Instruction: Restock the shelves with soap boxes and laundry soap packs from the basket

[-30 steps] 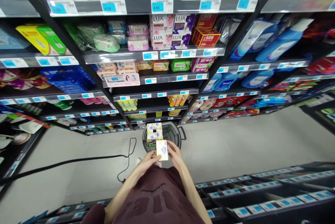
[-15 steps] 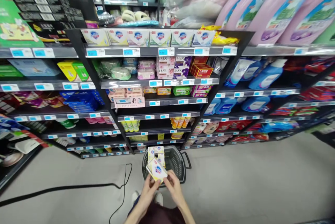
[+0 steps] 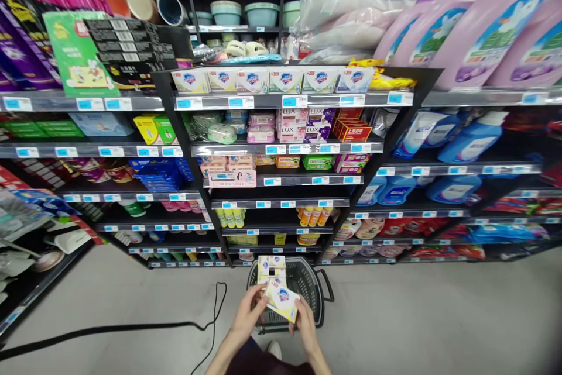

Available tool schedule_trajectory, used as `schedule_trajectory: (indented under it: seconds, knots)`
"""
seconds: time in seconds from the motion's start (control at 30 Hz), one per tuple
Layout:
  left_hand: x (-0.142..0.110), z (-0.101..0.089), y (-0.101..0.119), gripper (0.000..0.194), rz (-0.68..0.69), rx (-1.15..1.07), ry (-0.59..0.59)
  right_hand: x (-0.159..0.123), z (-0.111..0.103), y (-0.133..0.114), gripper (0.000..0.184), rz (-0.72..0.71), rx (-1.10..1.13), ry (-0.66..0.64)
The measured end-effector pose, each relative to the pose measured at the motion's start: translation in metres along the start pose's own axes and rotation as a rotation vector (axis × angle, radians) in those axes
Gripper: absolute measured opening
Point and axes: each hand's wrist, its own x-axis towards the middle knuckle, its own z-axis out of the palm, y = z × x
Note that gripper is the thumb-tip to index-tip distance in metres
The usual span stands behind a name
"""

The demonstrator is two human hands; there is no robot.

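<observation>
Black cord snakes over the floor at the left, its loop lying just left of the dark basket; a sideways step could catch it and trip the person. Next comes the left hand, thumb and fingers nearly closed on the left end of a white-and-yellow box (turned aslant, printed face up). Behind it, similar boxes sit grouped in the basket's left part, with a gap among them; a careless drop there could knock them or land askew. The held box is between both hands, in front of the basket as seen from above; how high, I cannot tell. At its other end the right hand is curled nearly closed, some fingertips hidden. Smooth card might slip if either hand loosened early. Furthest right, the handle sticks out, where a leg could snag.
</observation>
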Motion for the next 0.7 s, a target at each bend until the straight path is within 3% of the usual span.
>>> schedule_trajectory:
  seconds: [0.1, 0.33, 0.7]
  knots:
    - [-0.006, -0.002, -0.001, 0.072, -0.033, 0.006, -0.041, -0.004, 0.001, -0.004, 0.056, -0.018, -0.046, 0.083]
    - [-0.025, 0.011, 0.002, 0.068, -0.14, -0.018, -0.061, -0.019, -0.002, -0.029, 0.053, -0.162, -0.163, 0.033]
    - [-0.028, 0.017, -0.003, 0.065, -0.185, -0.018, -0.066, -0.018, -0.009, -0.024, 0.055, -0.137, -0.216, 0.075]
